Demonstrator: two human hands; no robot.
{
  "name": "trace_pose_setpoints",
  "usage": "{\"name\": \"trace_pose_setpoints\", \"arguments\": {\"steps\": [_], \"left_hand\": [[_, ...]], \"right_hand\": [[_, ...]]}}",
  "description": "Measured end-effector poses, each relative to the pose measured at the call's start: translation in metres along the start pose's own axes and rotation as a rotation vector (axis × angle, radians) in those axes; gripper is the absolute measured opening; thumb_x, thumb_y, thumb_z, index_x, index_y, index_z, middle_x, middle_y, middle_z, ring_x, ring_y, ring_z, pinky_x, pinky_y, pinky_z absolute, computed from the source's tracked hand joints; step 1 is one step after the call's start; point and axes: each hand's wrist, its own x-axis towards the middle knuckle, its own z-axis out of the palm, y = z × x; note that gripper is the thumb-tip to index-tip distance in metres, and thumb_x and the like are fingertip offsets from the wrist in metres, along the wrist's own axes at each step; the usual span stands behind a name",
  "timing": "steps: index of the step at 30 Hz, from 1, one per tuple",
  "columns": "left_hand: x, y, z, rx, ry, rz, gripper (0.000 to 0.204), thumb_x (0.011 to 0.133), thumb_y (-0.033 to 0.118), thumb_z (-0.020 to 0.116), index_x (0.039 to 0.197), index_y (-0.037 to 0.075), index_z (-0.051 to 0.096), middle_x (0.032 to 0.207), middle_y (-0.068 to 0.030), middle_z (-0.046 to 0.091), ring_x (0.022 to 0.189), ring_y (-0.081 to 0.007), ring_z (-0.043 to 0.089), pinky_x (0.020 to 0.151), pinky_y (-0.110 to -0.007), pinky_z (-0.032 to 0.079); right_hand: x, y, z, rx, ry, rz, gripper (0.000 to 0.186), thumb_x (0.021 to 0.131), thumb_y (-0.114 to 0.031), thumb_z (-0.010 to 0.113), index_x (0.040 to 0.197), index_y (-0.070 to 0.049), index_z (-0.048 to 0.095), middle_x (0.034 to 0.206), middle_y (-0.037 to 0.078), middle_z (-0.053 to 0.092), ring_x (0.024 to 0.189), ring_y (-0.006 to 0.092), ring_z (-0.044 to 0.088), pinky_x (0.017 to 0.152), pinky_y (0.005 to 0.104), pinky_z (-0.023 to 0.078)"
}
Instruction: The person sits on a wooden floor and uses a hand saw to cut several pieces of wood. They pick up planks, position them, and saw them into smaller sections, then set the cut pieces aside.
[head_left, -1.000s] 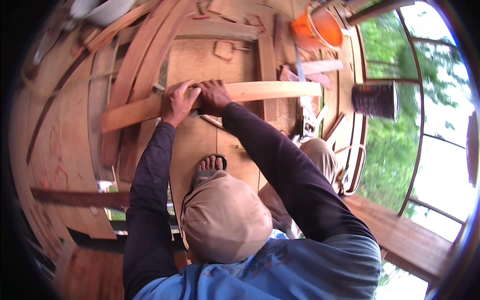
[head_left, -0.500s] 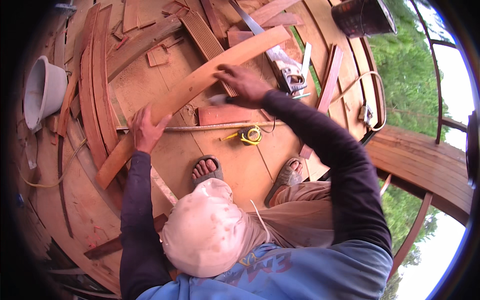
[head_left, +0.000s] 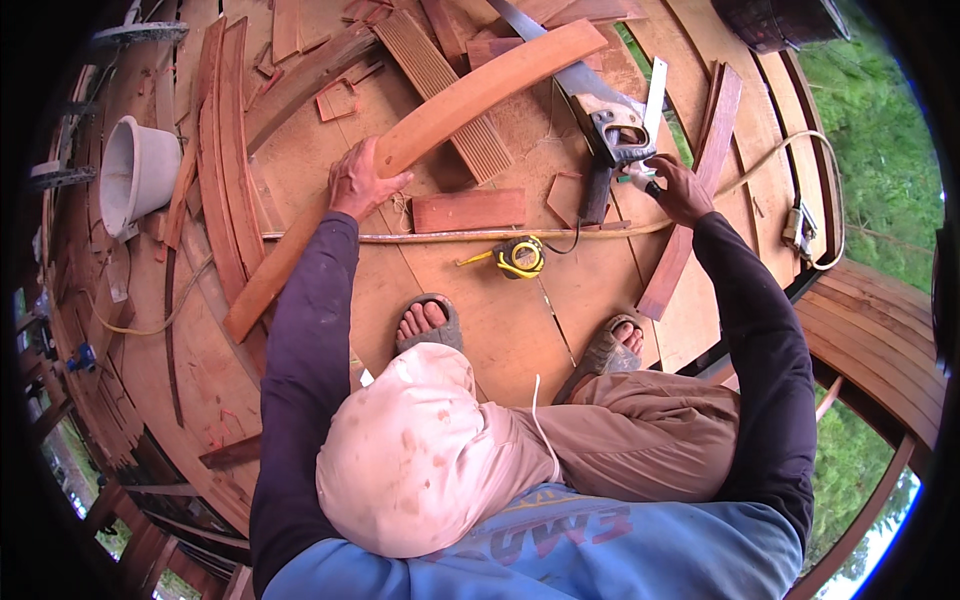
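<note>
A long, curved wooden plank [head_left: 490, 85] slants from near my left knee up to the far middle. My left hand [head_left: 362, 182] is wrapped over its lower half. Out to the right, my right hand [head_left: 683, 192] is closed around a small black-and-white object [head_left: 650, 186], too small to name. That hand is just below and right of the handle of a handsaw [head_left: 618, 138], whose blade points away to the upper left. Part of the saw blade is hidden beneath the plank. A yellow and black tape measure [head_left: 520, 258] lies on the boards before my feet.
A ribbed board [head_left: 488, 150] and a short reddish block [head_left: 468, 210] lie around the plank. Long strips [head_left: 232, 160] and a pale bucket [head_left: 138, 172] stand left. A dark bucket [head_left: 785, 22] is far right; a hose [head_left: 400, 238] crosses the floor.
My right hand has left the plank's middle and moved right to beside the saw handle, carrying the small object. My left hand stays on the plank. The whole view has shifted.
</note>
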Motion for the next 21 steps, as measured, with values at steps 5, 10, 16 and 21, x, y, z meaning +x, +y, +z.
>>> {"name": "trace_pose_setpoints", "arguments": {"steps": [5,10,16,21], "left_hand": [[-0.003,0.004,0.003,0.020,0.051,0.043,0.076,0.072,0.041,0.087,0.128,0.000,0.055,0.117,-0.0220,0.067,0.109,-0.0395,0.064,0.095,-0.047,0.051],[-0.001,0.009,0.006,-0.031,0.038,0.003,0.078,0.072,0.039,0.089,0.130,0.000,0.054,0.120,-0.0223,0.066,0.112,-0.0371,0.064,0.097,-0.044,0.052],[-0.002,0.015,-0.003,-0.009,-0.035,-0.117,0.085,0.071,0.043,0.090,0.134,0.000,0.053,0.122,-0.0225,0.066,0.113,-0.0360,0.065,0.098,-0.043,0.052],[-0.002,0.016,-0.014,0.002,-0.053,-0.132,0.085,0.070,0.045,0.090,0.133,0.001,0.054,0.121,-0.0221,0.067,0.112,-0.0363,0.066,0.097,-0.043,0.052]], "right_hand": [[-0.017,0.025,-0.003,0.101,0.083,0.073,0.034,0.088,-0.010,0.070,0.121,-0.003,0.066,0.122,0.018,0.065,0.108,0.0344,0.066,0.093,0.0430,0.053],[-0.045,0.071,0.002,0.168,0.220,0.213,0.036,0.092,-0.019,0.070,0.125,-0.005,0.064,0.125,0.018,0.063,0.111,0.0365,0.064,0.096,0.0432,0.051],[-0.069,0.082,0.028,-0.005,0.420,0.366,0.064,0.090,-0.029,0.075,0.142,-0.004,0.048,0.139,0.024,0.052,0.128,0.0405,0.052,0.108,0.0456,0.044],[-0.063,0.077,0.051,-0.095,0.427,0.546,0.102,0.078,-0.054,0.080,0.151,0.001,0.034,0.143,0.034,0.042,0.134,0.0477,0.042,0.112,0.0495,0.035]]}}
